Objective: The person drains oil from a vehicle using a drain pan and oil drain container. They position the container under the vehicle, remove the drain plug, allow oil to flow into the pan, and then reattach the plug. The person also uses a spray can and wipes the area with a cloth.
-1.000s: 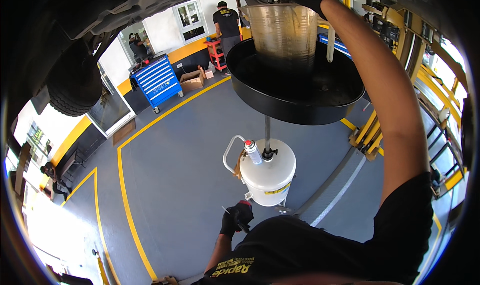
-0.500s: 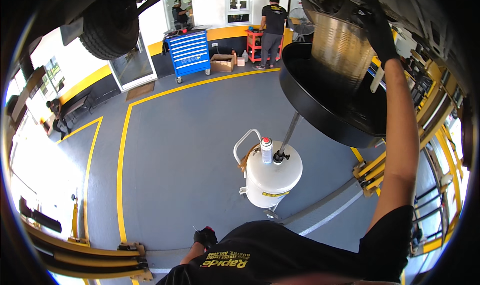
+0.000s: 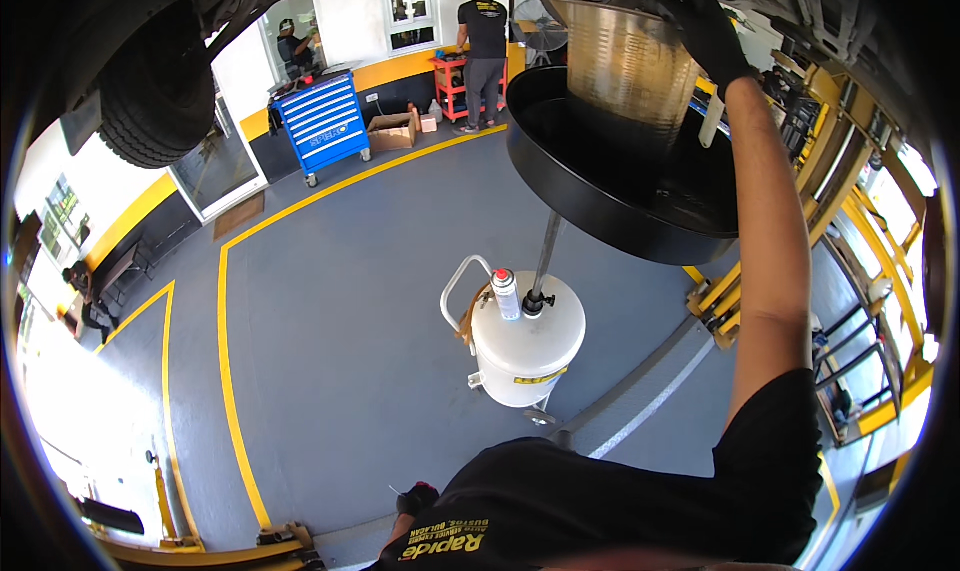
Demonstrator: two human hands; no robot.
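Note:
My right hand point(image 3: 708, 36), in a black glove, is raised to the vehicle's underside beside the upper rim of a translucent measuring jug point(image 3: 630, 71). Its fingers merge with the dark parts there, so their grip is hidden. The jug, wet with brownish streaks, stands over a wide black drain pan point(image 3: 620, 226). Low by my body, my gloved left hand point(image 3: 418, 498) is closed on a tool with a thin metal shaft, mostly hidden. Below the pan, its pole rises from a white oil drainer tank point(image 3: 530, 346). A spray can point(image 3: 505, 295) with a red top stands on the tank.
The vehicle's tyre point(image 3: 158, 91) hangs at upper left. A blue tool cabinet point(image 3: 322, 131) stands by the far wall, with a co-worker point(image 3: 484, 46) at a red cart point(image 3: 452, 86). Yellow lift arms point(image 3: 720, 301) lie at right. Another person point(image 3: 90, 296) sits far left.
The view has shifted, so the jug, pan, tank and my raised arm all appear further left and slightly higher. My right hand stays by the jug's rim; my left hand remains low and closed.

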